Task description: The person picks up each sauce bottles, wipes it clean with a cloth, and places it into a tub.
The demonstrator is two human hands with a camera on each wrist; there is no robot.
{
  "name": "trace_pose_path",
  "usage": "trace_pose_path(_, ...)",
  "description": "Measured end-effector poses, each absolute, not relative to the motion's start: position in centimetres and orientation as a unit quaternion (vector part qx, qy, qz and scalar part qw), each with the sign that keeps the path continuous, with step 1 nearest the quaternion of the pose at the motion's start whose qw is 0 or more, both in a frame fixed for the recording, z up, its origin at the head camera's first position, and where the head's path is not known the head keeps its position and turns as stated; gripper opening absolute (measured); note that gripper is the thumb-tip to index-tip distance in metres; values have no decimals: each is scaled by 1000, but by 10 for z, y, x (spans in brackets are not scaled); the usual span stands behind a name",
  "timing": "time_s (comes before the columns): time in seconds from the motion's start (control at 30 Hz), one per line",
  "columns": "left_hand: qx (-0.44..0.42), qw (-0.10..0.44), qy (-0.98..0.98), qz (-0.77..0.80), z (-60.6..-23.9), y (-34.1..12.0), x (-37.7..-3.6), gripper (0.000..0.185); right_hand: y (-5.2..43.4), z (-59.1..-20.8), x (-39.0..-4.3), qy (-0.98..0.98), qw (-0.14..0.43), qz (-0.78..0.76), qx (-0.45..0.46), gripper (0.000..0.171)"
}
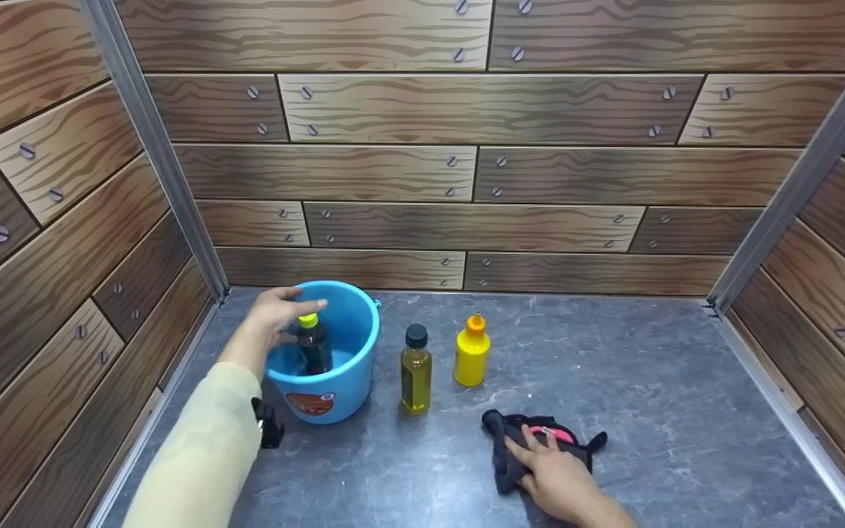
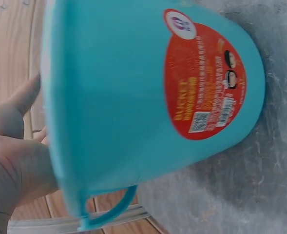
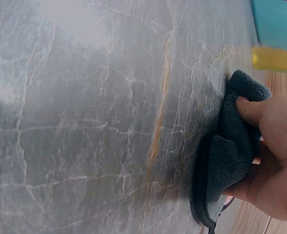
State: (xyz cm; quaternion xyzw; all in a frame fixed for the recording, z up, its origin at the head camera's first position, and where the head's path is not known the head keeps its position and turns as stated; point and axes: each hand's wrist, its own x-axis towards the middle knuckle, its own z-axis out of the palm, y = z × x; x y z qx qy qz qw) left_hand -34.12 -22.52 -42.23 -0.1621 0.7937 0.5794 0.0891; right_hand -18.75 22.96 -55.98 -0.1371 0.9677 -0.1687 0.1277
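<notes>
The left hand [image 1: 276,312] gripped the dark bottle [image 1: 313,345] by its neck, standing inside the blue bucket [image 1: 353,381] at the far left of the surface [image 1: 650,381]. It looked smooth, probably slippery, so the neck suited. The right hand [image 1: 554,477] clutched a soft, limp dark cloth [image 3: 231,161] nearby.

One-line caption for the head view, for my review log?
Left hand grips a dark bottle inside the blue bucket; right hand rests on a dark cloth.
</notes>
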Motion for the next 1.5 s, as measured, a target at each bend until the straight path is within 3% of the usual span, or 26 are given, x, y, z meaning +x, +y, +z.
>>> trace_pose_path(0.13, -129, 104, 803, 572, -404, -231, -330, 98, 229, -560, -188, 968, 130, -165, -137, 58)
trace_pose_path(0.4, -67, 84, 817, 567, -365, -232, -314, 104, 228, -559, -188, 970, 126, -156, -138, 58)
trace_pose_path(0.7, -3, 54, 789, 611, -344, -203, -296, 97, 229, -561, -188, 970, 121, -157, -140, 58)
trace_pose_path(1.03, 45, 26, 766, 640, -355, -145, -281, 87, 229, -563, -189, 970, 123, -154, -143, 57)
trace_pose_path(1.5, 53, 52, 745, 663, -391, -96, -265, 80, 229, -564, -186, 969, 105, -164, -150, 57)
